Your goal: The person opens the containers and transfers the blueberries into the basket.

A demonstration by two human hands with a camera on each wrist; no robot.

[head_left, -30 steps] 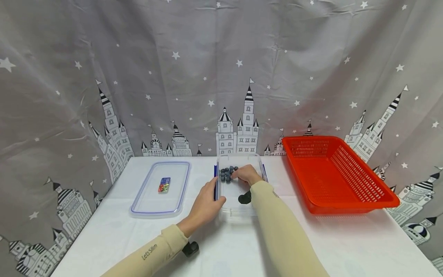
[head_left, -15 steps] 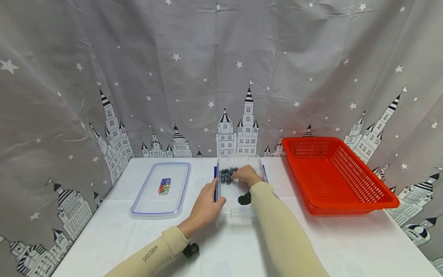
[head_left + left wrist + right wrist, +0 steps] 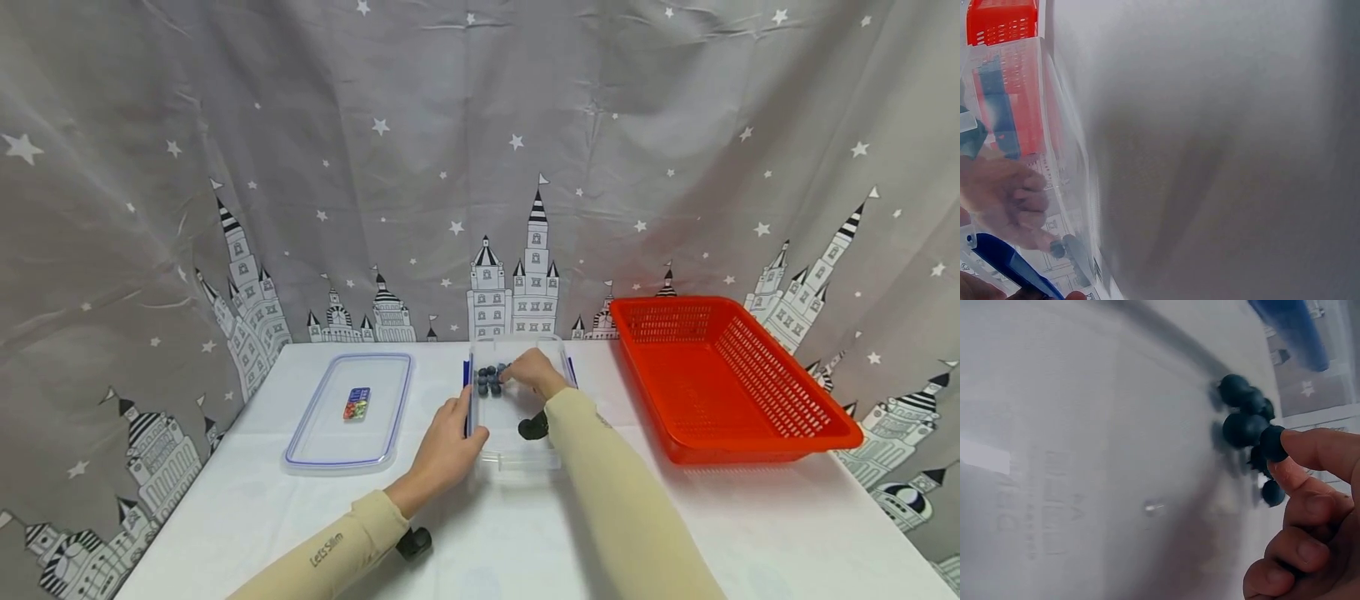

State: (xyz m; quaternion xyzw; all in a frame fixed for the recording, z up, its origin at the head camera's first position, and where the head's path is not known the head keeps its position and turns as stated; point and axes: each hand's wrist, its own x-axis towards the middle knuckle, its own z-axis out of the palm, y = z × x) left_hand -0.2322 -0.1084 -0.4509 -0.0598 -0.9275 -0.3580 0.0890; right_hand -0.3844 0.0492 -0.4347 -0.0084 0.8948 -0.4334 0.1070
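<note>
A clear plastic food container [image 3: 517, 460] with blue side latches stands in the middle of the table. Several blueberries [image 3: 483, 382] lie clustered inside, toward its far left part. My right hand [image 3: 534, 372] reaches into the container and pinches one blueberry [image 3: 1274, 443] between thumb and forefinger, right beside the others in the right wrist view. Its other fingers are curled toward the palm. My left hand [image 3: 444, 437] holds the container's left side, thumb over the rim. A blue latch [image 3: 1010, 262] shows by its fingertips in the left wrist view.
Left of the container lies a clear lid [image 3: 330, 446] with a blue seal and a small colourful label [image 3: 357, 403]. A large red plastic basket [image 3: 720, 392] stands on the right. A grey curtain [image 3: 420, 167] with castles and stars hangs behind the white table [image 3: 480, 542].
My right hand has shifted slightly away from me over the blueberries, hiding some at the cluster's right side. My left hand keeps its place on the container.
</note>
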